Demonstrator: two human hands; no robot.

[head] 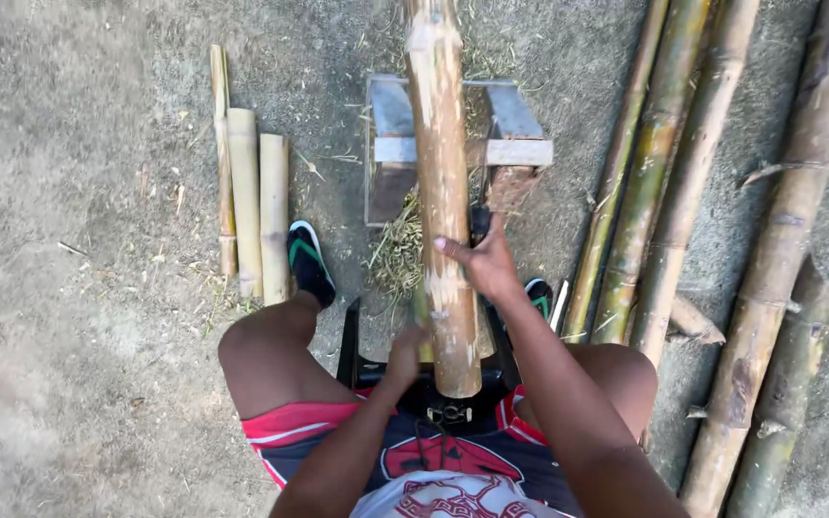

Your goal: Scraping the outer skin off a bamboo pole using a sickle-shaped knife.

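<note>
Two hands on one bamboo pole [438, 173]: right hand [486, 264] clasps its side, left hand [405, 350] grips near the butt end. Pole rests lengthwise across a metal stand [520, 152]. Three cut pieces [251, 206] lie left; uncut poles [683, 192] wait right, so most work remains.

Take the bamboo pole [443, 192] as your landmark. Left of it, you have open ground [79, 288] beyond three cut pieces [251, 206]. Right of it, long stalks [683, 192] block you. Beneath it, a wooden stand [520, 144] and your knees crowd the sides.
</note>
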